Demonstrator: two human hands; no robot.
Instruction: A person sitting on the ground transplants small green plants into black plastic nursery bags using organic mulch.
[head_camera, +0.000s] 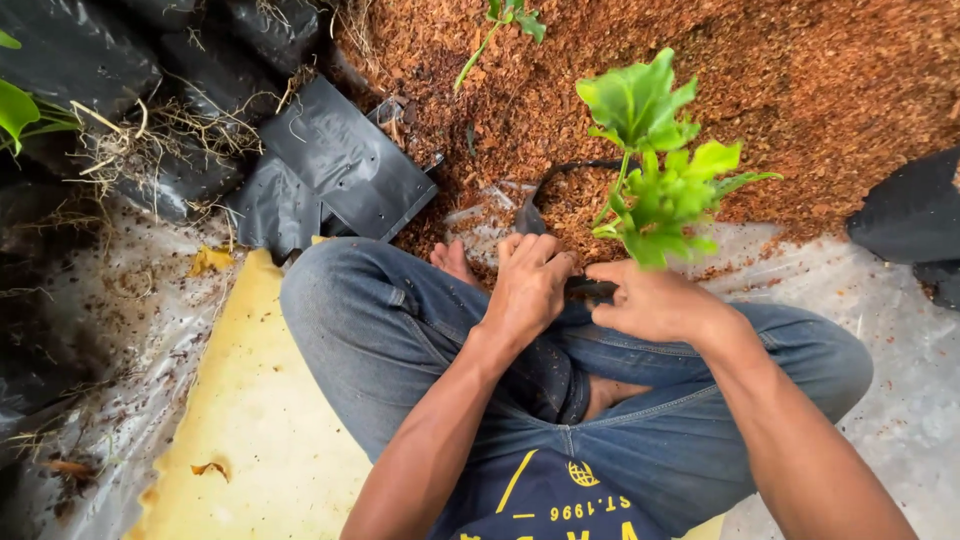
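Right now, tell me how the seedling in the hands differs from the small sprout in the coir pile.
The seedling is bushy with many broad bright-green leaves; the sprout is thin with only a few small leaves. The seedling stands between the left hand and right hand; the sprout stands untouched, far from both. Both are green.

flat black plastic bags (345, 160) lie upper left.

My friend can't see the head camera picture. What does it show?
A person sitting cross-legged presses both hands, left hand and right hand, around a small black grow bag holding a bright green seedling. Reddish-brown coco husk is piled ahead, empty black bags lie left.
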